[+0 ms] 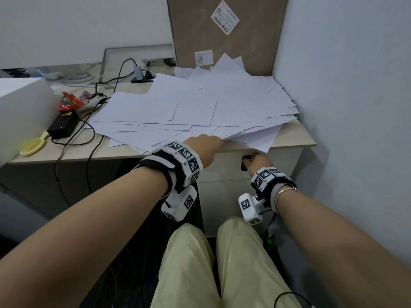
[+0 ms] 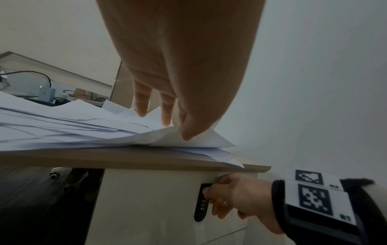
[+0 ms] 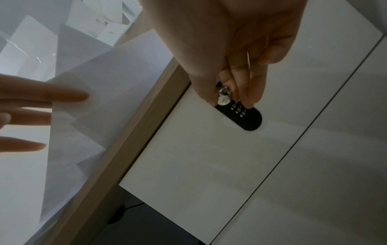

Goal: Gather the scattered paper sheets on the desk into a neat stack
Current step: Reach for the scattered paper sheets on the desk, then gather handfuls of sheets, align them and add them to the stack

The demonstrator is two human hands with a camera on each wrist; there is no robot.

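Many white paper sheets (image 1: 195, 107) lie fanned out over the right half of the desk (image 1: 66, 156), some overhanging its front edge. My left hand (image 1: 204, 142) is at the pile's front edge. In the left wrist view this hand (image 2: 178, 127) pinches a lifted sheet corner (image 2: 209, 139), fingers on top and thumb in front. My right hand (image 1: 255, 161) is below the desktop at the drawer front. There it (image 3: 229, 102) grips a small silver knob (image 3: 223, 96) in the black lock panel (image 3: 249, 119).
A black power adapter (image 1: 63, 127) with cables, a red snack wrapper (image 1: 70, 102) and a yellow brush (image 1: 33, 144) lie on the desk's left part. A cardboard panel (image 1: 222, 36) leans behind the pile. A wall (image 1: 344, 107) closes off the right side. A white box (image 1: 20, 112) stands at far left.
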